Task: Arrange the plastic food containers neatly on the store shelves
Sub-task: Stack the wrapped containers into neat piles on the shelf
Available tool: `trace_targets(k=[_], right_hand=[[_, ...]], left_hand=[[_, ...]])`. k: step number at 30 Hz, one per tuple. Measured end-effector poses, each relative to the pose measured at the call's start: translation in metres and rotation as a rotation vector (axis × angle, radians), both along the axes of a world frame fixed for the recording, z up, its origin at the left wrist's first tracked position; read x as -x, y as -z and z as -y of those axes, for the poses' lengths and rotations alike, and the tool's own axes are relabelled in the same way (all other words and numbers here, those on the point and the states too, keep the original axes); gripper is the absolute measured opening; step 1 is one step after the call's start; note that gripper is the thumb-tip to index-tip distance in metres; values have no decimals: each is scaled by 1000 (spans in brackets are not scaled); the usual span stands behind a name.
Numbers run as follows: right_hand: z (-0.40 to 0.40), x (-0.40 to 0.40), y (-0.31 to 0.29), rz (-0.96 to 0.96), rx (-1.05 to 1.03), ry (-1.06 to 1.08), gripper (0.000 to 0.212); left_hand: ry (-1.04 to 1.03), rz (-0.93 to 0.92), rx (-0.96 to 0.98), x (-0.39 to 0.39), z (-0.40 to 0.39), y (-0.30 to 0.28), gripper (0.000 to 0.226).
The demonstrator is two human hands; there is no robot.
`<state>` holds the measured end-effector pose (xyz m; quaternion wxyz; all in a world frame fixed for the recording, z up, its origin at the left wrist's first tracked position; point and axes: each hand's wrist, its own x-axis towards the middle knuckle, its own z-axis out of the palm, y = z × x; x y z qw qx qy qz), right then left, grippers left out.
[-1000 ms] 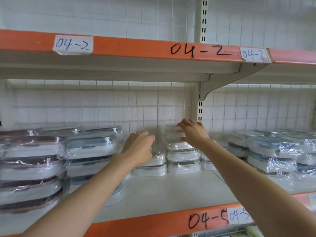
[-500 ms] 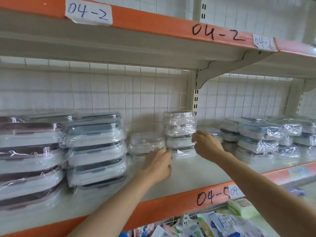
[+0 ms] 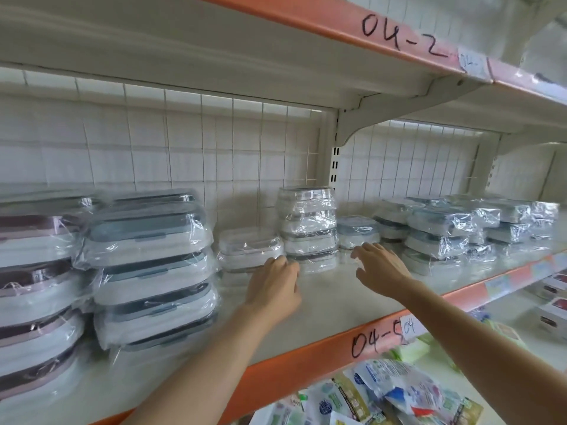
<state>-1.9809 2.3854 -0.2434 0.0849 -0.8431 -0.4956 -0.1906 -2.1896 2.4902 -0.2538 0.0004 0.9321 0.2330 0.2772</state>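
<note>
Your left hand (image 3: 273, 285) is at the foot of the tall wrapped stack (image 3: 308, 230) mid-shelf, fingers curled against the low stack (image 3: 250, 250) just beside it; whether that grip is truly holding a container, I cannot tell. Your right hand (image 3: 379, 271) hovers with fingers spread, grip open, just in front of the small blue-lidded container (image 3: 357, 231) to the stack's right. Big blue-lidded stacks (image 3: 147, 265) stand to the left on the shelf (image 3: 331, 305), more wrapped containers (image 3: 445, 231) far right.
</note>
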Motion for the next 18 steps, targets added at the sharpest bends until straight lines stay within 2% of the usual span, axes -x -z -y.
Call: trace_targets(k=[7, 11, 14, 16, 18], right_hand=[[-26, -20, -51, -40, -277, -217, 51], [-37, -38, -71, -88, -344, -300, 52], [-41, -60, -62, -87, -275, -330, 49], [-43, -77, -51, -114, -148, -322, 53], [-45, -91, -44, -107, 32, -318, 60]], left_hand=[[-35, 78, 12, -4, 4, -4, 23], [-134, 264, -43, -28, 10, -33, 18], [-229, 345, -199, -64, 10, -64, 28], [-302, 274, -240, -89, 10, -79, 44], [-369, 147, -173, -111, 10, -89, 64]])
